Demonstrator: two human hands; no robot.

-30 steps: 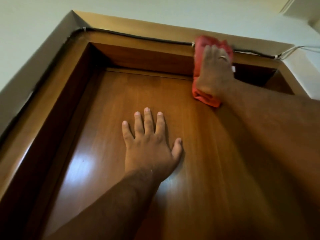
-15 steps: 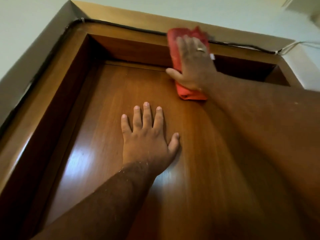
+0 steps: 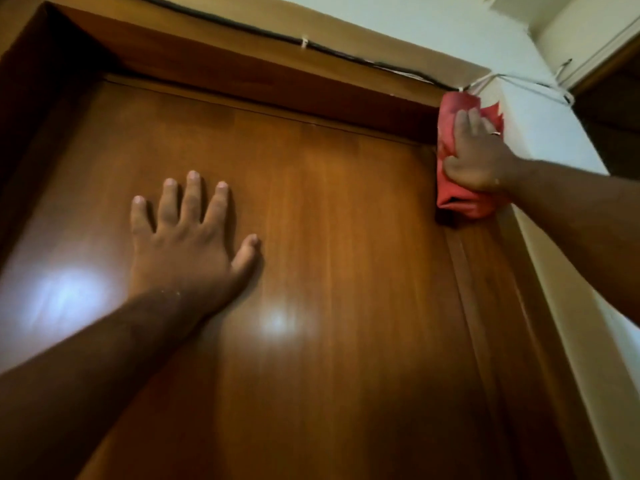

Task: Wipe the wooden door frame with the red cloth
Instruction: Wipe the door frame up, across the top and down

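Note:
The wooden door frame (image 3: 263, 81) runs across the top and down the right side of a glossy brown door (image 3: 329, 271). My right hand (image 3: 481, 157) presses the folded red cloth (image 3: 457, 199) flat against the frame's upper right corner; a ring shows on one finger. Cloth sticks out above the fingertips and below the palm. My left hand (image 3: 190, 237) lies flat on the door panel, fingers spread, holding nothing.
A black cable (image 3: 277, 36) runs along the top of the frame, tied with white clips. White wires (image 3: 533, 86) lead off from the corner across the pale wall (image 3: 547, 140). A dark opening (image 3: 609, 109) sits at the far right.
My right hand has slid the red cloth rightward along the top of the frame, from about its middle to the upper right corner. The view has shifted right. My left hand stays flat on the door.

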